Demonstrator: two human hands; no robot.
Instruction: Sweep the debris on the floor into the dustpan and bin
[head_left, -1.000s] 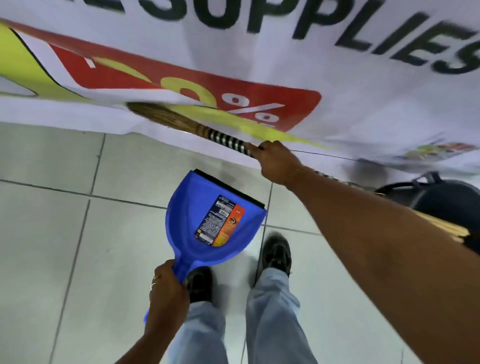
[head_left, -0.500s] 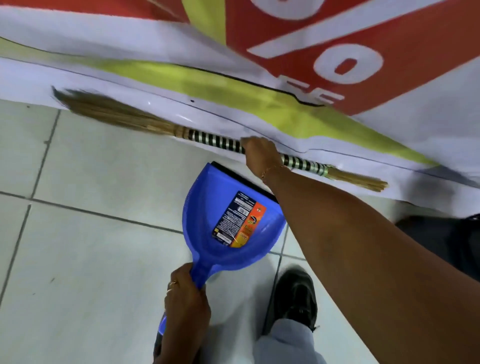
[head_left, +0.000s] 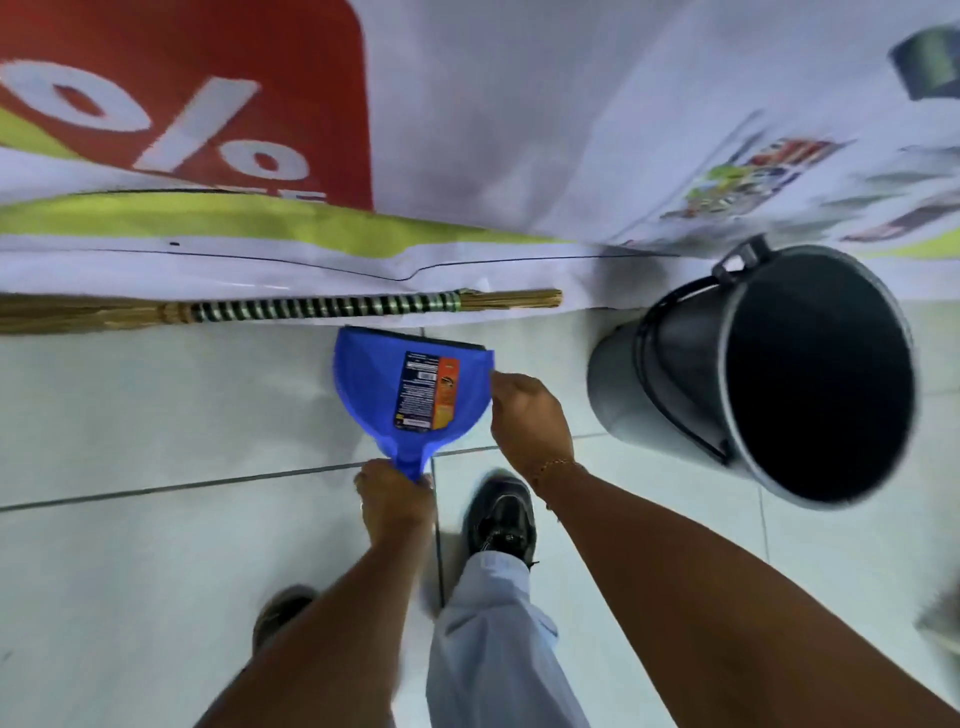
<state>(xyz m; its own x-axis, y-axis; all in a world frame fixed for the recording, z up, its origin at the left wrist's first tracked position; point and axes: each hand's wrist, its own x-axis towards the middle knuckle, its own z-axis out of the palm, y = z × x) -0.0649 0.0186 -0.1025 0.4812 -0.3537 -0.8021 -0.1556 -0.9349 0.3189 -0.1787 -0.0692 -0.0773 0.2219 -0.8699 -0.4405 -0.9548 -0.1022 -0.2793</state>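
Now that my right hand (head_left: 530, 415), fingers curled on nothing, has dropped the broom (head_left: 291, 309) by the banner (head_left: 493, 130), my left hand (head_left: 397, 501), clamped on the dustpan (head_left: 410, 400) handle, can tip it into the bin (head_left: 769, 374).

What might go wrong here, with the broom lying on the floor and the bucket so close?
The broom lies loose along the banner's edge, near the person's shoes, so it may trip them. The grey bucket stands close to the right hand; swinging the blue dustpan across might knock it.

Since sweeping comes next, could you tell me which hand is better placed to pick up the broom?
Right: the right hand is free beside the dustpan, while the left hand grips its handle.
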